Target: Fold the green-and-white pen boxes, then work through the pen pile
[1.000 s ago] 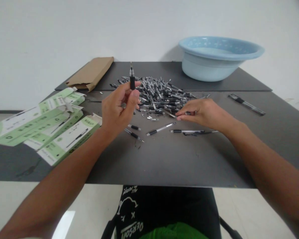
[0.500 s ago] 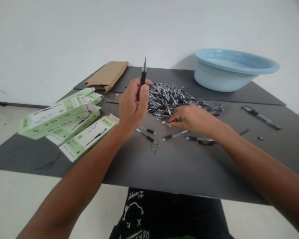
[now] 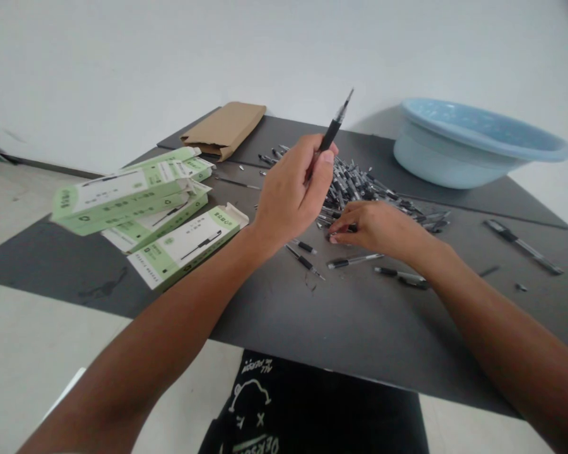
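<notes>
Raised above the table, my left hand [image 3: 296,189] is closed round a black-gripped gel pen [image 3: 332,133], its uncapped tip pointing up and to the right. My right hand [image 3: 372,227] rests low at the near edge of a heap of pens [image 3: 355,180], thumb and fingers pinched together. What lies between those fingertips is too small and covered to make out. In front of the hands several loose pens lie on the table, among them a clear-barrelled pen [image 3: 355,260] and a pen with its tip bare [image 3: 305,262].
Green and white pen boxes [image 3: 184,249] are stacked at the left of the grey table [image 3: 274,315]. A brown paper bag [image 3: 227,129] lies behind them. At the back right stands a light blue basin [image 3: 454,151]. A capped pen [image 3: 523,246] lies at the right.
The view has turned, shifting the table's things across the picture. My left hand still holds the pen, which now tilts to the right. My right hand stays pinched beside the heap.
</notes>
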`<state>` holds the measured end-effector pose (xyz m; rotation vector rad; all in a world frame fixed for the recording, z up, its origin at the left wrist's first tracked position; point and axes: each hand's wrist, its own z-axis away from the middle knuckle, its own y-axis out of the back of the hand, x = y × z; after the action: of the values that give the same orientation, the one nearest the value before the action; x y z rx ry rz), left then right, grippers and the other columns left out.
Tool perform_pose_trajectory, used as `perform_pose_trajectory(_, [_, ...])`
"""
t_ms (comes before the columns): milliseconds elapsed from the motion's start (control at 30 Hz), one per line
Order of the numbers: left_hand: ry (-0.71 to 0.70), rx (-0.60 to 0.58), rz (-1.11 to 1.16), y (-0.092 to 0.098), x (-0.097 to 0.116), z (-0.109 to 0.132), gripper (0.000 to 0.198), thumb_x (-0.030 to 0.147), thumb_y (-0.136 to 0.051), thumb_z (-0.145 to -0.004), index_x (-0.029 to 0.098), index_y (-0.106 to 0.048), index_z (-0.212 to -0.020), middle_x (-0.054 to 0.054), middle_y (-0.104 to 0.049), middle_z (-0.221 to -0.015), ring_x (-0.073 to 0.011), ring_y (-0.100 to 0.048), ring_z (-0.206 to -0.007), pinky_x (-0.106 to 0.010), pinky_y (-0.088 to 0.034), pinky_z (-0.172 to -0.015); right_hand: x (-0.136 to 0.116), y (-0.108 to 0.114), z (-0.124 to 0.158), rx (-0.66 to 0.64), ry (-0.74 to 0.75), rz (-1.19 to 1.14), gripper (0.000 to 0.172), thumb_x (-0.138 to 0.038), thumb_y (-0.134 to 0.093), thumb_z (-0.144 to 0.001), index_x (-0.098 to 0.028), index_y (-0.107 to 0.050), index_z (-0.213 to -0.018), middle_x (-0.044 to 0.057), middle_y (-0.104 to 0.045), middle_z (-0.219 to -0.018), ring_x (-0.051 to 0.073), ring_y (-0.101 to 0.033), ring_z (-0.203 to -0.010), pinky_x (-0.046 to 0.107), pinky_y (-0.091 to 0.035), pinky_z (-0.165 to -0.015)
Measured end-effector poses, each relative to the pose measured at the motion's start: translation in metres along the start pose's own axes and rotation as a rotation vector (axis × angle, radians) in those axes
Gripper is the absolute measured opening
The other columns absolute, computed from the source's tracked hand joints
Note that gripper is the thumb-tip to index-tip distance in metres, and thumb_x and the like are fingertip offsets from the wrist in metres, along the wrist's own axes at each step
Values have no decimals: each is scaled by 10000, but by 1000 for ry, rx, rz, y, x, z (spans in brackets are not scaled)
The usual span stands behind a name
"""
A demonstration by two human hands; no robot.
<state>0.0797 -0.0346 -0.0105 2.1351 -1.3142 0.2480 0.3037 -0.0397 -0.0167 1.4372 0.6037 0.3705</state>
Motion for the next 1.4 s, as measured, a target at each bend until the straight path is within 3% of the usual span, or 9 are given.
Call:
perform_pose_trajectory(333, [-11, -36, -36, -1, 2, 1, 261, 351, -384, -1169, 240, -620, -1180, -24, -777, -1031, -182, -766, -1059, -326, -578, -929, -2, -2, 0, -41, 20, 23, 293, -418, -640, -1018, -280, -878, -1116, 79, -797, -1108, 262, -746, -945, 373, -538, -859])
perform_pose_trajectory(467, [-31, -29, 42, -2, 0, 1, 226, 327, -415, -1159, 232, -620, -1158, -20, -771, -1011, -175, -775, -1018, -321, -579, -913, -5, 3, 2, 44, 41, -13, 296, -394, -627, -1008, -250, -874, -1086, 75, -815, -1091, 246, -747, -890, 358, -525, -816])
perform_pose_trajectory(533, [-21, -45, 53, -2, 1, 3, 229, 326, -409, -1157, 234, -619, -1149, -15, -759, -970, -174, -771, -978, -323, -578, -885, -9, 10, 9, 158, -14, -77, 254, -383, -651, -973, -257, -865, -1026, 48, -831, -1026, 225, -738, -823, 345, -527, -788])
perform_pose_trajectory(633, [-33, -91, 65, -2, 7, 7, 231, 339, -420, -1148, 245, -625, -1096, -7, -731, -886, -173, -742, -874, -330, -567, -828, -12, 21, 28, 307, -225, -221, 177, -368, -678, -920, -273, -827, -913, 11, -813, -859, 202, -705, -722, 330, -528, -718])
perform_pose_trajectory(733, [-102, -160, 87, -2, 16, 13, 209, 320, -478, -1114, 236, -639, -1009, 2, -694, -795, -166, -677, -743, -326, -532, -748, -9, 25, 51, 332, -374, -470, 156, -366, -676, -909, -266, -793, -883, 8, -798, -844, 177, -670, -659, 305, -522, -622])
perform_pose_trajectory(833, [-180, -285, 112, -5, 24, 20, 188, 271, -519, -1063, 212, -662, -957, 12, -677, -742, -144, -624, -660, -298, -475, -659, -4, 19, 72, 341, -406, -711, 138, -361, -720, -899, -250, -801, -911, 21, -807, -888, 139, -623, -602, 261, -492, -531])
perform_pose_trajectory(1000, [-306, -458, 108, -11, 29, 26, 163, 220, -542, -983, 184, -693, -934, 23, -688, -718, -122, -606, -614, -268, -424, -596, 0, 7, 98, 398, -323, -975, 220, -361, -897, -824, -245, -852, -1005, 0, -742, -743, 92, -523, -540, 216, -358, -458])
perform_pose_trajectory(1133, [-375, -523, 22, -11, 31, 27, 176, 204, -528, -970, 193, -698, -930, 37, -666, -678, -126, -593, -584, -275, -406, -576, -8, 10, 113, 482, -233, -1023, 219, -277, -949, -794, -279, -880, -1002, -45, -626, -603, 80, -467, -517, 225, -319, -452])
perform_pose_trajectory(1400, [-449, -480, 91, -8, 32, 30, 103, 188, -575, -973, 210, -657, -1031, 44, -641, -655, -116, -547, -503, -273, -394, -507, -16, 31, 126, 625, -37, -815, 226, -257, -911, -857, -345, -895, -1065, 22, -836, -993, 129, -702, -758, 240, -522, -565])
